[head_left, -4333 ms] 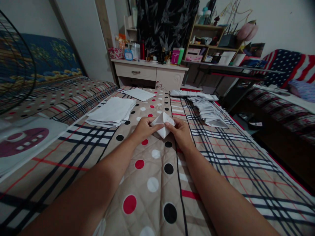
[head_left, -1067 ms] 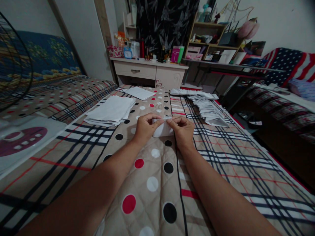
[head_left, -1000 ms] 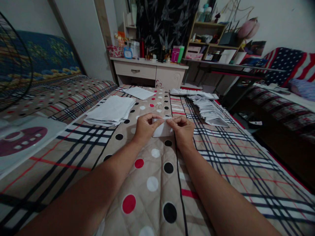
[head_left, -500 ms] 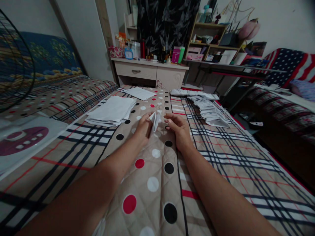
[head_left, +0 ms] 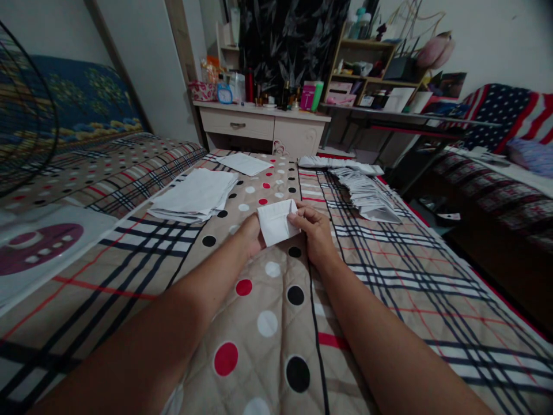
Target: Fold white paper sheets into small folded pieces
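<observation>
A small folded sheet of white paper [head_left: 277,222] is held just above the bed, its flat face turned up toward me and a crease across its upper part. My right hand [head_left: 316,227] pinches its right edge between thumb and fingers. From the left, my left hand [head_left: 253,235] supports it, with most of the fingers hidden behind the paper. A stack of white paper sheets [head_left: 196,193] lies beyond my left hand, and a single white sheet [head_left: 245,163] lies farther back. To the right is a fanned row of folded white papers [head_left: 365,196].
Another row of folded papers [head_left: 339,165] lies at the bed's far edge. The quilted bedspread [head_left: 268,288] has dots and plaid. A plastic bag [head_left: 47,242] and a wire fan guard [head_left: 54,115] are at left. A dresser [head_left: 239,124] stands behind the bed.
The paper went from a pointed, opened shape to a flat upright fold pinched by both hands. Half a second ago my left hand held it edge-on, right hand apart; now both hold it face up.
</observation>
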